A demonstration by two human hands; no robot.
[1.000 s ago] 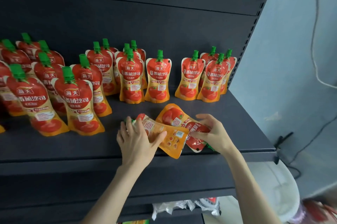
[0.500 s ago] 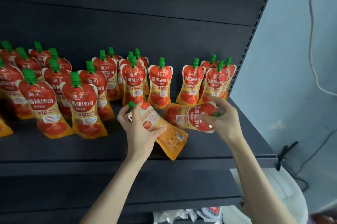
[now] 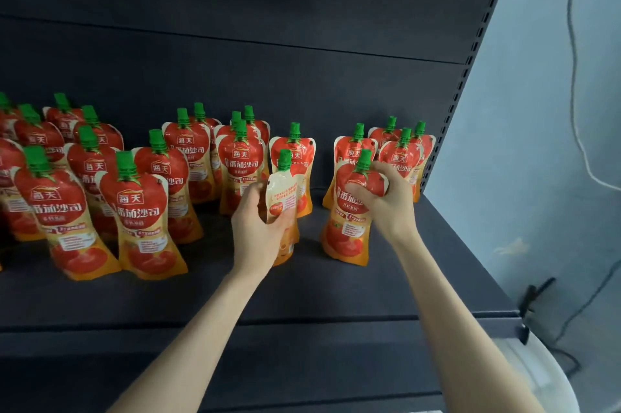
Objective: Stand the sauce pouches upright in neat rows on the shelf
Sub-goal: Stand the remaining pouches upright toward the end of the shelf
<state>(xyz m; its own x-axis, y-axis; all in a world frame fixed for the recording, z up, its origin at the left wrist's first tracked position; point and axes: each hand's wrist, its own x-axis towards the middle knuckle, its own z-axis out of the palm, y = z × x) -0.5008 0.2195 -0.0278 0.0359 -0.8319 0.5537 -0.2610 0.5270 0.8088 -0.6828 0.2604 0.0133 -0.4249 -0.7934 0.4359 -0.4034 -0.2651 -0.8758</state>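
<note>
Two bare hands work at a dark shop shelf [image 3: 302, 298] stocked with red tomato sauce pouches with green caps. A second ago two pouches lay flat near the shelf's front lip; both are now raised upright. The left hand [image 3: 258, 227] curls fingers and thumb round the middle of the back-facing pouch [image 3: 281, 190], whose pale rear label faces the viewer. The right hand [image 3: 386, 197] grips the front-facing pouch [image 3: 347, 231] round its shoulders just under the cap, its base apparently on the shelf. This pouch is the nearer to the perforated upright post [image 3: 470, 52] at the shelf's right end; the back-facing pouch is farther from the post. No pouch in view lies flat, so what probably remains is lining these two up and turning the backward one. Counting caps: two held; a cluster of four [image 3: 401, 157] just beside the post; a lone pouch [image 3: 302, 147] farther from it; about thirteen in the left rows [image 3: 141, 211], farthest from the post, with more cut off at the edge.
</note>
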